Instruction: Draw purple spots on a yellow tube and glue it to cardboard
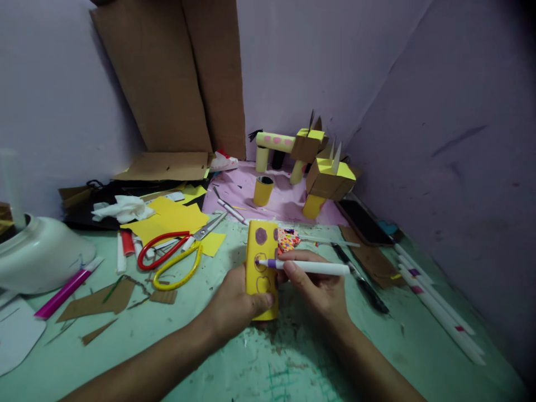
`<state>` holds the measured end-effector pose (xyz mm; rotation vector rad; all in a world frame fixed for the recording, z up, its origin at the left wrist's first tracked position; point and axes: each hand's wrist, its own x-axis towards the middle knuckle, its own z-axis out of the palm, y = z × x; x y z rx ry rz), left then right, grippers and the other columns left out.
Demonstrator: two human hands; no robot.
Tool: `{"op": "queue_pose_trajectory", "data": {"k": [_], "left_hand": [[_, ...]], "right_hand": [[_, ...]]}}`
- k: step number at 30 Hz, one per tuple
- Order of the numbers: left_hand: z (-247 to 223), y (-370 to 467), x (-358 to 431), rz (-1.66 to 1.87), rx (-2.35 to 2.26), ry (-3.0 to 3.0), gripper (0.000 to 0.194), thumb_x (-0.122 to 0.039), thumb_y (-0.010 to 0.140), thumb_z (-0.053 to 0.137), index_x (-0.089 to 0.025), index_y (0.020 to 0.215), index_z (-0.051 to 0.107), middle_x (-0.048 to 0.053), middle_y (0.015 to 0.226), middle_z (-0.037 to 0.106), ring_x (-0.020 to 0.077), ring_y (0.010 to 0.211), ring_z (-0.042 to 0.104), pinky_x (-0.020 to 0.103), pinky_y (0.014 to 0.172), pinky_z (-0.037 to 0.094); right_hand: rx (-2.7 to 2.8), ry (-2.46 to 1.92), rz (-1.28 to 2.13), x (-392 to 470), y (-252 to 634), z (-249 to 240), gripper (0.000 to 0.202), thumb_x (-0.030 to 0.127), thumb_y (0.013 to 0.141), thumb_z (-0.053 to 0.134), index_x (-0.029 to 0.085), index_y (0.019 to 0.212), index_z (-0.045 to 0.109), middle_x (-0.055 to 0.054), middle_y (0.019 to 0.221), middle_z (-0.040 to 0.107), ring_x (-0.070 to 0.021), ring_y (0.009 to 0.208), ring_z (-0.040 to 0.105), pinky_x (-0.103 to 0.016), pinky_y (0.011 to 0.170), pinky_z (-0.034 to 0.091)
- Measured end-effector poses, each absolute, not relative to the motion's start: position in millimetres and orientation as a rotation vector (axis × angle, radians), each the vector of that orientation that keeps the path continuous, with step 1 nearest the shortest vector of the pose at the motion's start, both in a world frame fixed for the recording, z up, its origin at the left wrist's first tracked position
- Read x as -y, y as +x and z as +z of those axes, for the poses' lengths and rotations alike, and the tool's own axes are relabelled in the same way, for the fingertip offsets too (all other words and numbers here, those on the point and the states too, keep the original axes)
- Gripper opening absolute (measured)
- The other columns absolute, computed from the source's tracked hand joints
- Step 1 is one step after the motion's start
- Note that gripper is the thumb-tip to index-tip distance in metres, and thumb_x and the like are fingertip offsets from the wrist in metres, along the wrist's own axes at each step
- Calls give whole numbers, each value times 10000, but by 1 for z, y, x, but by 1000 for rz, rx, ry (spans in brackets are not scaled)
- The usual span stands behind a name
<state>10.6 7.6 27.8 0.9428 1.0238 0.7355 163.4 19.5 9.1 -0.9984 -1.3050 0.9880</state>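
Observation:
Upright in front of me is a yellow paper-covered tube [268, 234] with one filled purple spot near its top and outlined circles below it. My left hand [237, 298] is closed around its lower part, the thumb across the front. A white marker with a purple band [314, 267] lies nearly level in the fingers of my right hand [316, 285]. Its tip touches the middle circle, which is partly coloured in. The back of the tube is hidden. Red and yellow handled scissors [178, 257] lie open to the left.
Cardboard animal figures [330, 178] and a short yellow tube [263, 191] stand on pink paper at the back. Yellow paper [171, 216] and cardboard scraps [98, 301] lie left, beside a white pot [50, 254]. A craft knife [364, 282], phone [364, 220] and white markers [439, 312] lie right.

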Motion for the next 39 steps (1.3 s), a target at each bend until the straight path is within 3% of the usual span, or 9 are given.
{"op": "queue_pose_trajectory", "data": {"k": [39], "left_hand": [[25,11,-7,779,-1013,970,450,-240,560,681,-122,977,561,1,736,586,142,629,528,259,525,458]], "right_hand": [[1261,-997,949,-20,161,6,75,274,776,715,237,822,762,-4,634,716,-137,547,652,-212,501,535]]}}
